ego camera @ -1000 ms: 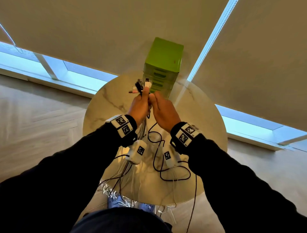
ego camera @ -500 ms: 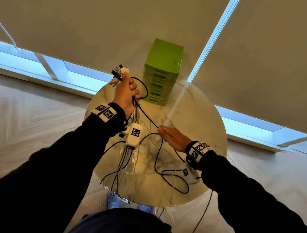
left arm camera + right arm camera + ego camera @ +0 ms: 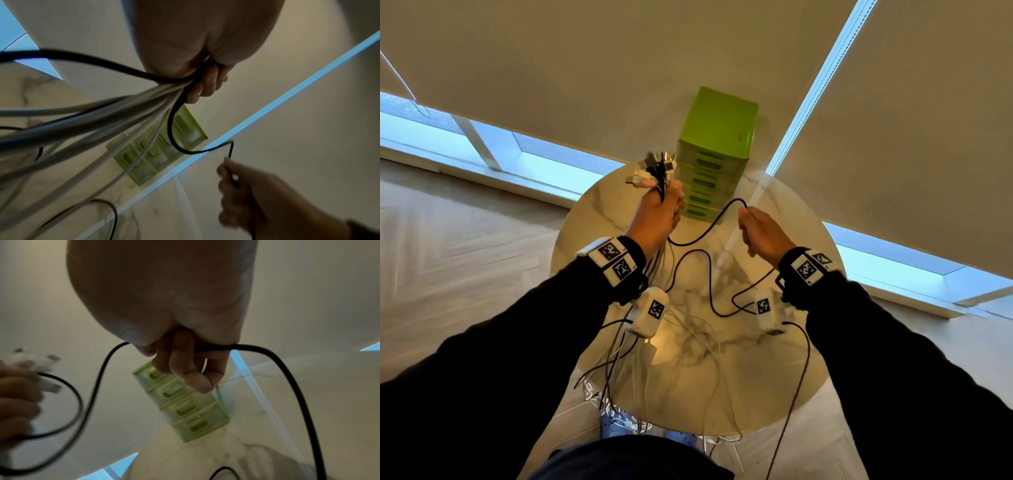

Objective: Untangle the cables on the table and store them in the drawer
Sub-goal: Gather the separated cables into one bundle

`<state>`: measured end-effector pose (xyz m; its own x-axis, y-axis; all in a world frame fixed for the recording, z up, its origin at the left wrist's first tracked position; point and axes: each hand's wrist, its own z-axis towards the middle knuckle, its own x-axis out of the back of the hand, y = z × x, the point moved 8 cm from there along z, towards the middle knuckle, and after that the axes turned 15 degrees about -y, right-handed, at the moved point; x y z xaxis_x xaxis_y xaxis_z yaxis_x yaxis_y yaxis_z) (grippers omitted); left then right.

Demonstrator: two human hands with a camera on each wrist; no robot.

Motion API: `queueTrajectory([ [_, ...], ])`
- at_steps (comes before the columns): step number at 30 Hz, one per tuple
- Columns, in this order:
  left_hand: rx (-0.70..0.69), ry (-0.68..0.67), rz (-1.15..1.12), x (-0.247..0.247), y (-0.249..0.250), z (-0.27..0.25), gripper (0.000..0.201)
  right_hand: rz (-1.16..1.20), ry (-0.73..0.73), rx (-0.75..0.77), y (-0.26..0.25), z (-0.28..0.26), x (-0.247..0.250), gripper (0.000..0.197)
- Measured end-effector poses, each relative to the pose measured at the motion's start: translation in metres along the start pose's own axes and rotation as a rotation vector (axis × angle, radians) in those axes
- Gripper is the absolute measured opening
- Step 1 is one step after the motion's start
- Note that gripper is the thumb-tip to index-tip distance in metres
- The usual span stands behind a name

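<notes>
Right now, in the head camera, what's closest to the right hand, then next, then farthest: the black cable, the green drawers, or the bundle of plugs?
1. Black cable: pinched in the right hand.
2. Green drawer unit: behind, toward the left.
3. Bundle of plugs: farthest left, above the left hand.

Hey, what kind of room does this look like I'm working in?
Probably a home or office room by big windows: pale roller blinds hang over the glass, the floor is light wood, and a round marble-look table holds a small green drawer unit.

Loose cables [image 3: 698, 346] are sprawling across the round table [image 3: 784, 370], cluttering the way toward the green drawers [image 3: 709, 178].
</notes>
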<state>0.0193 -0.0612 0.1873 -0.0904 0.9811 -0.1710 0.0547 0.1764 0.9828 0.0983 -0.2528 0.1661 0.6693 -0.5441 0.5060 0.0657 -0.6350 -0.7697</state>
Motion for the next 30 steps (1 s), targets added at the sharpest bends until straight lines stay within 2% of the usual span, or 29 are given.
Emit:
queueTrajectory([
  [3, 0.025, -0.033, 0.048, -0.011, -0.008, -0.001, 0.031, 0.103, -0.013, 0.07, -0.024, 0.004, -0.011, 0.038],
  [7, 0.022, -0.045, 0.074, -0.013, -0.009, 0.001, 0.028, 0.24, -0.149, 0.141, -0.046, 0.003, -0.032, 0.039],
  [12, 0.012, 0.009, 0.039, 0.01, -0.007, 0.002, 0.028, 0.448, -0.349, 0.197, -0.049, -0.008, -0.036, 0.05],
  [15, 0.008, 0.037, 0.034, 0.022, -0.004, 0.001, 0.028, 0.435, -0.354, 0.193, -0.037, -0.012, -0.03, 0.04],
  [18, 0.025, 0.032, 0.019, 0.024, -0.008, 0.001, 0.028, 0.122, -0.252, 0.16, -0.029, -0.011, -0.021, 0.034],
  [21, 0.057, -0.021, 0.007, 0.009, -0.013, 0.0, 0.029, -0.245, 0.038, 0.086, -0.024, 0.001, -0.003, 0.03],
  [23, 0.09, -0.077, 0.029, -0.008, -0.018, -0.002, 0.03, -0.253, 0.227, 0.083, -0.027, 0.003, 0.006, 0.029],
  [25, 0.126, -0.102, 0.067, -0.023, -0.023, -0.005, 0.031, -0.196, 0.334, 0.16, -0.04, -0.001, -0.001, 0.027],
  [28, 0.155, -0.114, 0.042, -0.039, -0.026, -0.006, 0.033, -0.154, 0.372, 0.277, -0.064, -0.009, -0.023, 0.023],
  [30, 0.158, -0.114, -0.041, -0.044, -0.024, -0.008, 0.036, -0.161, 0.363, 0.29, -0.074, -0.013, -0.034, 0.023],
])
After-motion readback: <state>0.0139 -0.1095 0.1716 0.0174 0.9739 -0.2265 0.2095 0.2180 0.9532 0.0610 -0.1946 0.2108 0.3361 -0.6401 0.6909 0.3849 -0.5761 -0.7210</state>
